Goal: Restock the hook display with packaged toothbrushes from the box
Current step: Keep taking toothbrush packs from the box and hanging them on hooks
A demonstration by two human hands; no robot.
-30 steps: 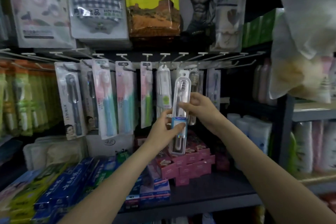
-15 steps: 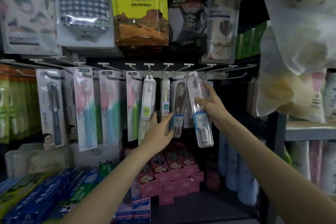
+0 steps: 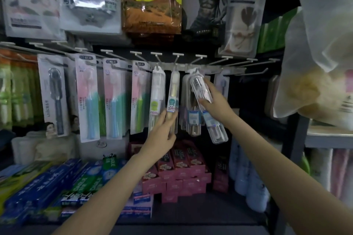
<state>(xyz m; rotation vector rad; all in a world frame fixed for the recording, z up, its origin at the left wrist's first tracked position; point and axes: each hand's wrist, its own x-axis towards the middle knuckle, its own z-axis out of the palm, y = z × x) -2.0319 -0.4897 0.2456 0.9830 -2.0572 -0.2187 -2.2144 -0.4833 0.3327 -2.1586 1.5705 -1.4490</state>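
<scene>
My right hand (image 3: 214, 105) grips a clear packaged toothbrush (image 3: 209, 109) with a blue label. The pack is tilted, its top up at a hook (image 3: 196, 71) of the hook display rail (image 3: 191, 65). My left hand (image 3: 162, 131) reaches up with straight fingers that touch the lower end of a hanging toothbrush pack with a teal label (image 3: 172, 101). Several other toothbrush packs hang along the row, among them a pink and blue one (image 3: 88, 97). The box is not in view.
Large packets (image 3: 150, 2) hang above the rail. Pink boxes (image 3: 181, 173) and blue and green toothpaste cartons (image 3: 57, 187) lie on the shelf below. A plastic bag (image 3: 321, 53) hangs at the upper right. Bottles (image 3: 246, 173) stand at the lower right.
My right hand has lifted the clear pack up and right to the hook. My left hand let go of it and moved left to the hanging packs. The view tilted upward.
</scene>
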